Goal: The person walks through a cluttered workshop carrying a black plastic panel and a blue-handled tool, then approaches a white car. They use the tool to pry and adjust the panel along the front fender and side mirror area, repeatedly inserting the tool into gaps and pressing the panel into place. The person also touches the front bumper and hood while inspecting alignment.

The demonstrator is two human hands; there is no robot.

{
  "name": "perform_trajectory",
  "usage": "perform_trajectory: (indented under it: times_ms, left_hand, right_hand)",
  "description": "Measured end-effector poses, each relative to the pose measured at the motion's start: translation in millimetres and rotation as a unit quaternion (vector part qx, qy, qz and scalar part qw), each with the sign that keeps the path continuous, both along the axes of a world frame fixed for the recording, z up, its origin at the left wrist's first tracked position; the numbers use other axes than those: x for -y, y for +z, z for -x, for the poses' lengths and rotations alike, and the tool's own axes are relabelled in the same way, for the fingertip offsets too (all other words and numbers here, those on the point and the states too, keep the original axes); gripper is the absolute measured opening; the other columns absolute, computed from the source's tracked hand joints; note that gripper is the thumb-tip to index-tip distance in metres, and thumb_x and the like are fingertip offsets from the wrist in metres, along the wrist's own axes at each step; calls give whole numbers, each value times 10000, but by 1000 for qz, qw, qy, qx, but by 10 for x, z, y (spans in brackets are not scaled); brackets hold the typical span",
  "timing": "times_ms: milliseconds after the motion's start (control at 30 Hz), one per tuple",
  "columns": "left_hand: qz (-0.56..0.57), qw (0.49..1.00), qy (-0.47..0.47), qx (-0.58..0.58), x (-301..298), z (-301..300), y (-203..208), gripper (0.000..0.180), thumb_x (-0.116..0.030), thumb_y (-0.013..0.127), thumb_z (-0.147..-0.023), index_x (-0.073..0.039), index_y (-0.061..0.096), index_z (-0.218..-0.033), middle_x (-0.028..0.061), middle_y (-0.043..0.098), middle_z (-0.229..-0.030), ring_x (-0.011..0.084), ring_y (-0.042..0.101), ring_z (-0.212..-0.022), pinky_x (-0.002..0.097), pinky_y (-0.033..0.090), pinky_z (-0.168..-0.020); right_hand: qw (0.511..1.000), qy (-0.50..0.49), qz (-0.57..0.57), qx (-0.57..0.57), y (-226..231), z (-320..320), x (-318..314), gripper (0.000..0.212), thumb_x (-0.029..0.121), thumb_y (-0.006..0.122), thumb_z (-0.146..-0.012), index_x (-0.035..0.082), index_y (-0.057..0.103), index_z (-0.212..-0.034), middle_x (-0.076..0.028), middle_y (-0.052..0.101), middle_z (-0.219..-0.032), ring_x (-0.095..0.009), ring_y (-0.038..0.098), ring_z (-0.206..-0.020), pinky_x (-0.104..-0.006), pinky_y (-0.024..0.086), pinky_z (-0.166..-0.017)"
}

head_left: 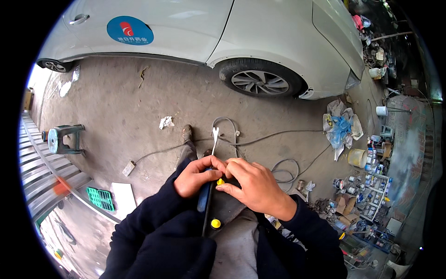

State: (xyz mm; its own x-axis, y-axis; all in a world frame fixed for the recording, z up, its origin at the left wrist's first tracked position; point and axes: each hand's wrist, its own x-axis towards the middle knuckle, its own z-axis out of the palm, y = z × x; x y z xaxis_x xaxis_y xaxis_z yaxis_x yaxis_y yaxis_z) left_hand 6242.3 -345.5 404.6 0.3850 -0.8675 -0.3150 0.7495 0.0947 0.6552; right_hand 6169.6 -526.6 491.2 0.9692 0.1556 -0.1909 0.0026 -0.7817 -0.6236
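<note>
A long dark trim strip (206, 218) lies lengthwise across my lap, with a bluish face along its left side. My left hand (194, 180) is closed at its far end, thumb lying over it. My right hand (254, 185) is closed beside it, thumb and fingers bent round a yellow clip (220, 182); the other fingertips meet those of my left hand. A second yellow clip (215, 223) sits nearer to me. Beyond my hands sticks out the pale notched end of a forked pry tool (215, 138); its lower part is hidden.
A white car (186, 32) stands ahead. Grey cable (274, 134) loops over the concrete floor. A stool (65, 138) and a green plastic tray (100, 198) are at left. On the right lie crumpled sheeting (341, 125), a bucket (357, 158) and cluttered parts.
</note>
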Motion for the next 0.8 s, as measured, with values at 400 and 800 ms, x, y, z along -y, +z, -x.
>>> perform_trajectory:
  times_ms: [400,800]
  left_hand:
    - [-32,998,-35,37,-45,-148,107,90,-74,653,-917,-10,634,-977,53,626,-1050,133,574,-1002,272,437,-912]
    - [-32,999,29,-12,45,-328,42,76,-106,638,-914,-37,634,-944,122,596,-1213,179,527,-1138,308,378,-1004]
  right_hand:
    - [999,42,8,-8,-22,-148,94,273,270,722,-829,69,598,-965,-64,618,-915,-300,623,-788,-402,487,-692]
    - [972,-175,-137,69,329,-484,652,326,205,727,-875,-26,598,-1064,-154,640,-1150,-291,627,-1090,-344,481,-912]
